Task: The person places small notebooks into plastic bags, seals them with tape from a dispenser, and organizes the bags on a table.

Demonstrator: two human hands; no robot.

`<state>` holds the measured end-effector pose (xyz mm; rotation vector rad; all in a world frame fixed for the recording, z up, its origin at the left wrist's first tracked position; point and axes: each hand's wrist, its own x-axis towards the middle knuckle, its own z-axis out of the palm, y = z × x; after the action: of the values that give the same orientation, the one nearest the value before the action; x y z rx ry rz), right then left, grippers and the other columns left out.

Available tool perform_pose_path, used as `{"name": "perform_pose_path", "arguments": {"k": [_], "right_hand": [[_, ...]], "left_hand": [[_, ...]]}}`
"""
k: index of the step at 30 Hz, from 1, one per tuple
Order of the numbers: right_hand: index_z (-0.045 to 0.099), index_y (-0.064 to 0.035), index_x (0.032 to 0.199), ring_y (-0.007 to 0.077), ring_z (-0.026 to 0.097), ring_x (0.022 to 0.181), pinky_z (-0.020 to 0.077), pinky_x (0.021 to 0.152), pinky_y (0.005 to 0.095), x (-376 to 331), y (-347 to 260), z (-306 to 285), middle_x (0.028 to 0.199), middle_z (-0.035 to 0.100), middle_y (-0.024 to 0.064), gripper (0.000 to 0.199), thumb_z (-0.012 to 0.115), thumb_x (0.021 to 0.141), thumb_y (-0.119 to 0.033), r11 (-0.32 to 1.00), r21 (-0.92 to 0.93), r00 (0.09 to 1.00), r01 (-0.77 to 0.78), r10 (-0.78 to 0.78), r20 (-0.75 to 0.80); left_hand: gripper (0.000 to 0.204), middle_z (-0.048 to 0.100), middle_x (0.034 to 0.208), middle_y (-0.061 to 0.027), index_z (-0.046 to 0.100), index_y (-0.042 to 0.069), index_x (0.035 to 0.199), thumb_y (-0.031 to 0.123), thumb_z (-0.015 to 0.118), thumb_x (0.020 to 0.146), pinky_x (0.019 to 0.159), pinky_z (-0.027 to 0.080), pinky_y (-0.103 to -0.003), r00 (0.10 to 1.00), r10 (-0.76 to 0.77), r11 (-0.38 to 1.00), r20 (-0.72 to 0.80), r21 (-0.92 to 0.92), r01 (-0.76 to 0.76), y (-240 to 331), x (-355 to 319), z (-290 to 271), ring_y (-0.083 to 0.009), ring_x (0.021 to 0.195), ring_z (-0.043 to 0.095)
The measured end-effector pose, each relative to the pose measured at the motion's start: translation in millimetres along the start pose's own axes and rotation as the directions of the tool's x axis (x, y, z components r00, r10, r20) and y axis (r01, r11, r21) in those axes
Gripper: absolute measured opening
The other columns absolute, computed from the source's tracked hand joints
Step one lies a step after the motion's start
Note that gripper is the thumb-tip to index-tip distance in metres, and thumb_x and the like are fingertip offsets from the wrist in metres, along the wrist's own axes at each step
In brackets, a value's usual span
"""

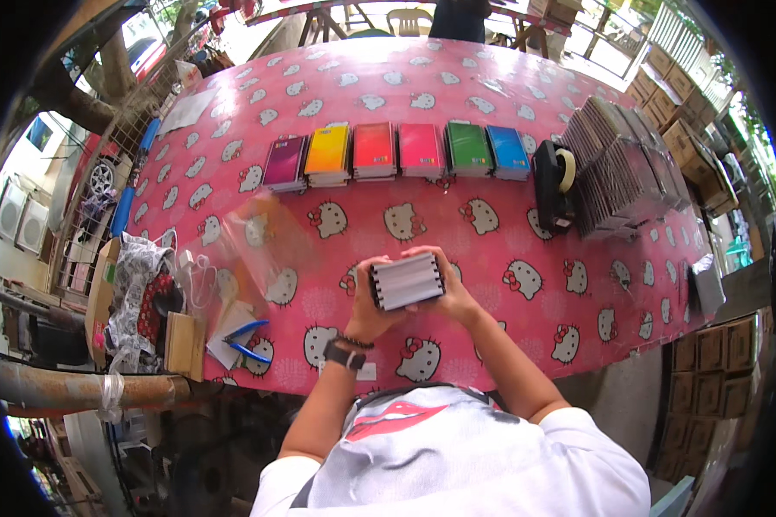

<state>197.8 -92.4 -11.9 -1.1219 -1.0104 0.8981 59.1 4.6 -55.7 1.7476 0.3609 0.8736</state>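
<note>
Outdoor stall setting, table (526, 129) under a pink cloth with a white cartoon-cat print, carton stacks off past its right edge.

Both hands are up over the near edge, at its middle. Left hand (366, 302) is closed on the left end of a stack of small notebooks (407, 281); right hand (453, 289) is closed on the right end. The stack is pressed between the palms, white page edges toward the camera, dark binding on the left. It looks lifted just off the cloth, but contact can't be told for sure.

Along the far half sits a row of notebook piles: purple (285, 162), yellow-orange (328, 153), red (374, 150), pink (421, 149), green (467, 146), blue (508, 152). A black tape dispenser (553, 185) stands just right of the blue pile, with a big fanned stack of dark covers (625, 168) beside it toward the right edge. A clear plastic bag (263, 237) lies left of the hands; blue-handled pliers (248, 340) sit by the near-left corner.

Risks, as judgement: the stack is held only by squeeze from both ends, so easing either palm could let the middle books sag and spill over the near edge. The smooth-looking covers could slide and skew the stack. The plastic bag is light and a breeze could lift it. A wide reach to the right could knock the dispenser or topple the fanned covers.
</note>
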Motion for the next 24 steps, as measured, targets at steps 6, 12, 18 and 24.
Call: {"name": "perform_pose_path", "arguments": {"k": [6,12,18,24], "right_hand": [[0.043,-0.0039,0.121,0.0158,0.054,0.102,0.0428,0.090,0.0318,6,27,-13,0.108,0.058,0.0068,0.074,0.084,0.061,-0.017,0.994,-0.048,0.994,-0.096,0.093,-0.049],[0.058,0.0017,0.110,0.0275,0.057,0.100,0.0462,0.084,0.0371,48,29,-33,0.104,0.062,0.0175,0.076,0.068,0.067,-0.060,0.719,-0.489,0.869,-0.495,0.412,-0.274],[0.062,0.0006,0.105,0.0326,0.040,0.116,0.0327,0.095,0.0499,44,41,-28,0.109,0.058,0.0199,0.080,0.061,0.067,-0.070,0.527,-0.661,0.844,-0.533,0.282,-0.456],[0.060,-0.0022,0.111,0.0329,0.041,0.116,0.0289,0.094,0.0548,49,50,-23,0.108,0.060,0.0178,0.075,0.054,0.074,-0.067,0.554,-0.609,0.821,-0.567,0.326,-0.468]], "left_hand": [[0.074,0.057,0.107,-0.0110,0.039,0.005,0.113,0.016,0.086,0.056,0.085,0.048,-0.033,0.971,-0.237,0.971,0.012,-0.042,0.237,-16,11,-4,-0.0199,0.097,0.058],[0.073,0.059,0.099,-0.0137,0.051,0.000,0.112,0.051,0.074,0.066,0.082,0.048,-0.038,0.824,-0.547,0.777,-0.150,0.275,0.566,5,43,-2,-0.0237,0.093,0.058],[0.081,0.052,0.100,-0.0169,0.055,0.002,0.117,0.069,0.056,0.072,0.088,0.039,-0.045,0.830,-0.525,0.650,-0.188,0.541,0.534,-19,41,1,-0.0346,0.101,0.049],[0.061,0.053,0.102,-0.0190,0.057,0.002,0.117,0.053,0.040,0.090,0.089,0.038,-0.042,0.871,-0.432,0.731,-0.234,0.474,0.490,-56,31,-7,-0.0328,0.101,0.050]]}}
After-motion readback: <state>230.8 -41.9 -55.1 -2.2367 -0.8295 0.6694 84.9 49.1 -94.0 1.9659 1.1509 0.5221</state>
